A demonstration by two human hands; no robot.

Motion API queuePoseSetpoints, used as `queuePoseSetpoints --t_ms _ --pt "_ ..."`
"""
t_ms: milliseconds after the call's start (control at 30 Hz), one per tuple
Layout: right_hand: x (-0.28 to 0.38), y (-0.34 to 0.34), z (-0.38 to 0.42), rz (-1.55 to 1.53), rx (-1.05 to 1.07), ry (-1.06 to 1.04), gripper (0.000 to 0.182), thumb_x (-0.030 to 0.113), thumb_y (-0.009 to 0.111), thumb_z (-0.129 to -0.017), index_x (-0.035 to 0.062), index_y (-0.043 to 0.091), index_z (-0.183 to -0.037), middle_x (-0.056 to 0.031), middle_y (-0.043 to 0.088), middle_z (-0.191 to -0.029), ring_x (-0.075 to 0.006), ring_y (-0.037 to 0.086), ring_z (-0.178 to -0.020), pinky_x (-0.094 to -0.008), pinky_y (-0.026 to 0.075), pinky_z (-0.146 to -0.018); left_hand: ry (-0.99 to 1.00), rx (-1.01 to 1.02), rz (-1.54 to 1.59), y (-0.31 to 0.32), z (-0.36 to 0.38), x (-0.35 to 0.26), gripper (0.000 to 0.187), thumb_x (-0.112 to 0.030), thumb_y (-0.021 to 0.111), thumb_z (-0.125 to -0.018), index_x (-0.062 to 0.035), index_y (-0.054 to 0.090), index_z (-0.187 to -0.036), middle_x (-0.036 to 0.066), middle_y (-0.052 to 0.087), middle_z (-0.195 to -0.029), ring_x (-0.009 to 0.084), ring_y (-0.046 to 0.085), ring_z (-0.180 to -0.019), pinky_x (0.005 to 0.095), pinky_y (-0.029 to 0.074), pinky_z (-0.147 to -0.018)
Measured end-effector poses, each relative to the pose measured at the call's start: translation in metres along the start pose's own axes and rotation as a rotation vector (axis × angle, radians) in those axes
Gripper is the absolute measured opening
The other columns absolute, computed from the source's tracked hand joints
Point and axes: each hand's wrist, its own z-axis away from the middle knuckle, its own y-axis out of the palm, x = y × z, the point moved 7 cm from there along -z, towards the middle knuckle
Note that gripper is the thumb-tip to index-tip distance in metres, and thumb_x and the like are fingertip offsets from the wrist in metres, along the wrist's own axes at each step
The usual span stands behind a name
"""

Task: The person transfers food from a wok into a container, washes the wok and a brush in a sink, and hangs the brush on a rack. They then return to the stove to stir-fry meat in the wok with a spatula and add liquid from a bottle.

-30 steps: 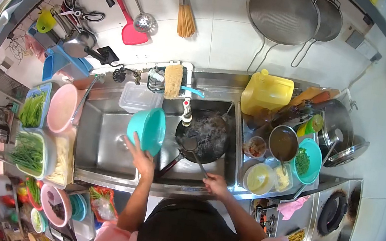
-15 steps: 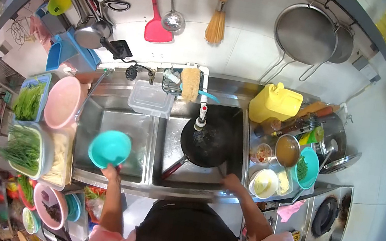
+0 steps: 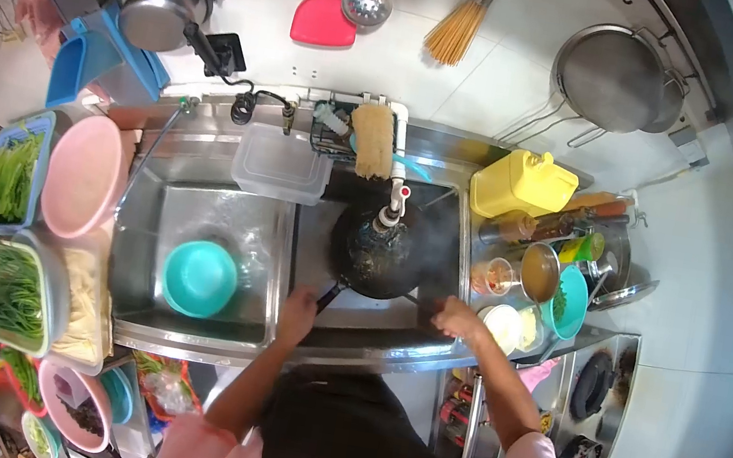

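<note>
A black wok (image 3: 381, 255) sits in the right sink basin under the white faucet (image 3: 392, 209), with some water and haze in it. My left hand (image 3: 298, 316) is at the end of the wok's handle, its fingers closed around it. At the basin's right front, my right hand (image 3: 458, 319) is closed on a thin utensil handle that reaches toward the wok; the utensil's far end is unclear. The turquoise bowl (image 3: 199, 278) rests on the floor of the left sink basin (image 3: 262, 222).
Left of the sink stand a pink basin (image 3: 84, 177) and trays of greens. On the right are a yellow jug (image 3: 524, 186), a pot of brown liquid (image 3: 540, 273), a turquoise bowl of chopped greens (image 3: 570, 302) and a stove (image 3: 609, 402).
My left hand has let go of the turquoise bowl, now in the left basin, and has moved right to the wok's handle. The view has shifted a little.
</note>
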Motion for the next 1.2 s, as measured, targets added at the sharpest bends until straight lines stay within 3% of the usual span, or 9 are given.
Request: queuePoseSetpoints --t_ms 167,233,400,467,533,633,867,967,1200 --pt "0.016 -0.003 -0.028 1.108 -0.010 -0.742 0.030 0.025 0.057 -0.089 -0.0021 0.069 -0.084 -0.0186 0.069 -0.083 -0.0386 0.066 -0.088 -0.0483 0.054 -0.073 -0.384 0.278 -0.389 0.113 -0.040 0.139 0.052 -0.023 0.076 -0.076 0.0044 0.060 -0.117 0.024 0.066 -0.111 0.0361 0.065 -0.106 0.0429 0.049 -0.093" --pt "0.013 0.008 -0.067 0.867 -0.241 -0.834 0.030 0.025 0.057 -0.086 0.0001 0.071 -0.077 -0.0190 0.069 -0.087 -0.0361 0.066 -0.088 -0.0466 0.054 -0.076 -0.516 0.450 -0.355 0.128 -0.034 0.163 0.061 -0.026 0.080 -0.072 0.0060 0.059 -0.119 0.027 0.065 -0.113 0.0374 0.065 -0.107 0.0434 0.050 -0.093" --pt "0.024 -0.022 -0.098 0.396 -0.415 -0.502 0.035 0.029 0.058 -0.087 -0.0019 0.069 -0.076 -0.0227 0.068 -0.088 -0.0409 0.065 -0.087 -0.0472 0.054 -0.077 -0.395 0.470 -0.483 0.099 -0.017 0.111 0.045 -0.023 0.077 -0.074 0.0036 0.066 -0.109 0.028 0.067 -0.107 0.0404 0.065 -0.103 0.0448 0.052 -0.089" --pt "0.041 -0.049 -0.077 0.636 -0.172 -0.602 0.035 0.029 0.057 -0.088 -0.0018 0.068 -0.077 -0.0236 0.068 -0.092 -0.0436 0.065 -0.084 -0.0475 0.053 -0.077 -0.331 0.398 -0.496 0.090 -0.009 0.086 0.036 -0.019 0.074 -0.075 0.0028 0.070 -0.103 0.028 0.068 -0.103 0.0417 0.066 -0.100 0.0457 0.053 -0.087" --pt "0.055 -0.077 -0.046 0.703 0.161 -0.480 0.035 0.030 0.057 -0.088 -0.0018 0.068 -0.079 -0.0214 0.068 -0.088 -0.0371 0.067 -0.076 -0.0432 0.054 -0.073 -0.292 0.300 -0.503 0.089 -0.004 0.086 0.034 -0.018 0.074 -0.075 0.0016 0.070 -0.102 0.027 0.068 -0.102 0.0419 0.066 -0.099 0.0460 0.053 -0.086" --pt "0.066 -0.114 -0.007 0.607 0.234 -0.166 0.034 0.030 0.059 -0.087 -0.0021 0.068 -0.079 -0.0171 0.067 -0.075 -0.0283 0.067 -0.065 -0.0405 0.053 -0.062 -0.306 0.234 -0.452 0.085 -0.002 0.078 0.030 -0.018 0.073 -0.077 0.0000 0.071 -0.101 0.026 0.068 -0.101 0.0422 0.065 -0.098 0.0466 0.053 -0.085" --pt "0.062 -0.084 -0.071 0.247 0.064 -0.190 0.030 0.029 0.062 -0.083 -0.0004 0.070 -0.083 -0.0128 0.069 -0.077 -0.0249 0.069 -0.070 -0.0386 0.055 -0.063 -0.270 0.312 -0.503 0.091 -0.011 0.093 0.029 -0.019 0.070 -0.080 0.0001 0.070 -0.102 0.026 0.069 -0.098 0.0416 0.067 -0.094 0.0492 0.053 -0.083" --pt "0.069 -0.109 -0.066 0.680 -0.011 -0.608 0.031 0.029 0.063 -0.082 0.0000 0.071 -0.090 -0.0175 0.069 -0.076 -0.0357 0.068 -0.071 -0.0458 0.054 -0.065 -0.251 0.323 -0.520 0.094 -0.002 0.106 0.035 -0.027 0.070 -0.082 0.0029 0.069 -0.102 0.028 0.067 -0.100 0.0419 0.066 -0.095 0.0492 0.053 -0.082" --pt "0.064 -0.066 -0.047 0.986 -0.144 -0.300 0.024 0.018 0.056 -0.083 0.0054 0.075 -0.091 -0.0168 0.072 -0.099 -0.0341 0.070 -0.097 -0.0446 0.056 -0.081 -0.356 0.458 -0.602 0.089 0.003 0.061 0.036 -0.015 0.066 -0.081 0.0003 0.067 -0.113 0.026 0.068 -0.108 0.0398 0.066 -0.104 0.0473 0.054 -0.089"
